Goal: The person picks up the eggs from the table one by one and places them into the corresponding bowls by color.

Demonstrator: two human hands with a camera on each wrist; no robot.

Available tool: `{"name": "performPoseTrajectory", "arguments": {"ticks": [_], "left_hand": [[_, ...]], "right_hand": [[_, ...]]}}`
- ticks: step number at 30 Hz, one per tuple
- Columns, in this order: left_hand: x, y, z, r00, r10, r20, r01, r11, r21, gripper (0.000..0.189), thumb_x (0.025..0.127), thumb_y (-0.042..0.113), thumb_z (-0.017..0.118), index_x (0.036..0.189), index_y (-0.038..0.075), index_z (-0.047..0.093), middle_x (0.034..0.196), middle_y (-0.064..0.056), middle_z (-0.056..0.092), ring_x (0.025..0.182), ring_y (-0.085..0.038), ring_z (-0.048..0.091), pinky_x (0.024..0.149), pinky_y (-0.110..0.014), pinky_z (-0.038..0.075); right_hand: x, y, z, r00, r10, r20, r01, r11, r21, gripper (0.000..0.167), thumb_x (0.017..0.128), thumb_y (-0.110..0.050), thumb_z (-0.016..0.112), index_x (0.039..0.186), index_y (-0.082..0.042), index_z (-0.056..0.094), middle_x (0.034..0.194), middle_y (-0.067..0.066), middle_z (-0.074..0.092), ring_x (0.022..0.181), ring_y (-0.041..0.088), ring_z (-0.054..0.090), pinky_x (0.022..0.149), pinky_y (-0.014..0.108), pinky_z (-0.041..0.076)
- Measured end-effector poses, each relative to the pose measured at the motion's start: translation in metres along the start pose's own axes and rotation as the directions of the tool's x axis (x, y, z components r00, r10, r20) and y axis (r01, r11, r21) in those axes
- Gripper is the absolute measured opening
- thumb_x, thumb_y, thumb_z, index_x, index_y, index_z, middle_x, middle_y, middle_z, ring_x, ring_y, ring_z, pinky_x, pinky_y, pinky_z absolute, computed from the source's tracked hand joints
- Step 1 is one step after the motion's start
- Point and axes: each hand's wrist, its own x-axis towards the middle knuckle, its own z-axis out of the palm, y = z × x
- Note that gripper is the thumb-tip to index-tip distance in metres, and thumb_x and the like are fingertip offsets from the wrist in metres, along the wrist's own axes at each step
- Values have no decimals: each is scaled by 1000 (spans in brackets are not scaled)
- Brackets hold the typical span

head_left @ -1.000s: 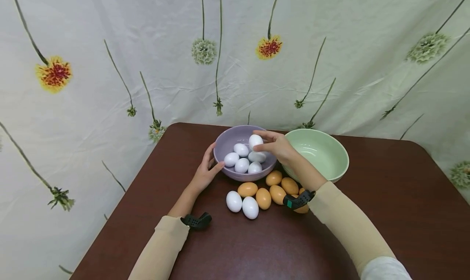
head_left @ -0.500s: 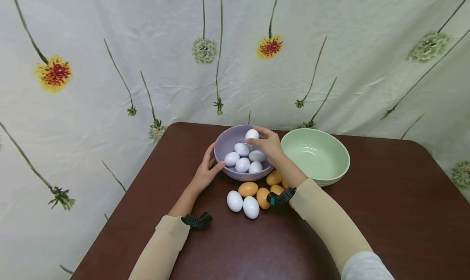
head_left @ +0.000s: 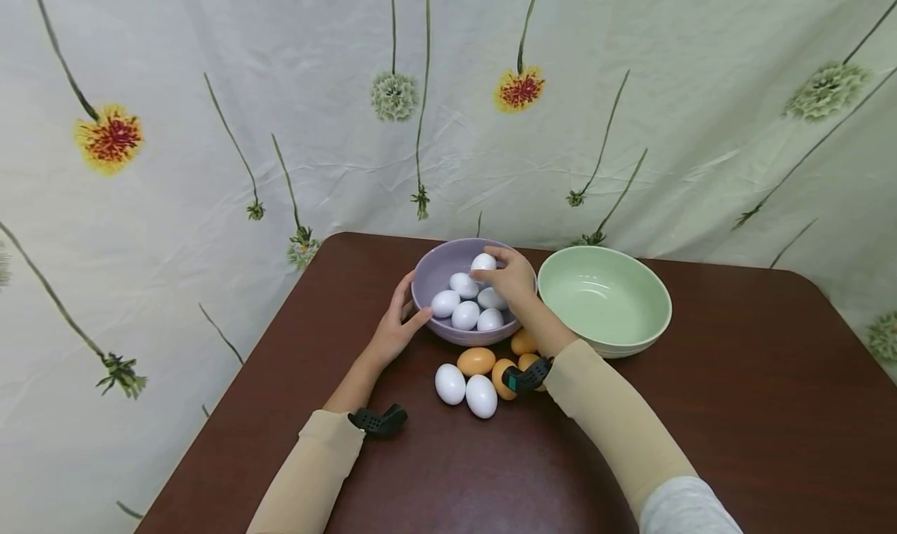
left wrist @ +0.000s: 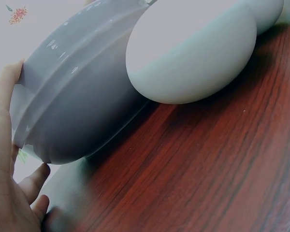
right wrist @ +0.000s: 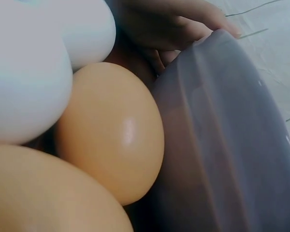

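The purple bowl (head_left: 441,261) stands near the table's back edge with several white eggs (head_left: 466,315) inside. My left hand (head_left: 392,333) holds its left side, thumb at the rim; in the left wrist view the fingers (left wrist: 31,186) lie against the outer wall. Over the bowl's far right part, my right hand (head_left: 515,281) pinches a white egg (head_left: 483,265) between thumb and fingers. In front of the bowl, two white eggs (head_left: 451,384) lie beside several brown eggs (head_left: 476,361), some hidden under the right forearm. The right wrist view shows a brown egg (right wrist: 111,135) close to the bowl wall (right wrist: 208,145).
A green bowl (head_left: 606,296) with nothing seen in it stands right of the purple one. The dark brown table (head_left: 448,472) has a flower-printed cloth (head_left: 308,90) hanging behind it. Both wrists wear black bands (head_left: 378,422).
My right hand carried the white egg left and back over the bowl, then shifted slightly forward and down with it. The forearm moved left, uncovering the green bowl. The left hand stayed at the purple bowl.
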Motion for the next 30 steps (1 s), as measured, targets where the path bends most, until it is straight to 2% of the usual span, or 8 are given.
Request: {"name": "performPoseTrajectory", "arguments": {"ticks": [10, 17, 25, 30], "left_hand": [[0, 0, 1, 1000, 9, 0, -9, 1000, -20, 73, 95, 3, 57, 155, 1, 14, 158, -24, 16, 139, -47, 27, 108, -57, 30], [-1, 1, 0, 1000, -5, -3, 5, 1000, -13, 73, 96, 5, 57, 155, 2, 14, 157, -25, 17, 139, -47, 27, 108, -56, 30], [-2, 2, 1, 1000, -30, -6, 30, 1000, -1, 74, 96, 7, 58, 155, 3, 14, 157, -25, 18, 138, -46, 28, 107, -54, 32], [-2, 2, 2, 1000, -20, -3, 20, 1000, -1, 73, 96, 6, 58, 155, 3, 14, 157, -24, 18, 139, -45, 28, 107, -54, 32]], "right_hand": [[2, 0, 2, 1000, -15, 12, 17, 982, -186, 57, 80, -14, 81, 133, -8, 61, 135, 11, 58, 126, 27, 51, 103, 38, 42], [1, 0, 4, 999, -11, 35, 19, 967, -253, 55, 81, -16, 80, 132, -6, 61, 135, 11, 58, 128, 28, 48, 106, 38, 39], [-2, -1, 6, 995, -4, 96, 36, 942, -333, 52, 80, -17, 81, 127, -4, 64, 129, 12, 62, 121, 29, 54, 100, 39, 44], [0, 1, 8, 990, 1, 141, 53, 925, -376, 51, 81, -20, 80, 126, -4, 65, 127, 12, 63, 119, 28, 55, 98, 38, 44]]}}
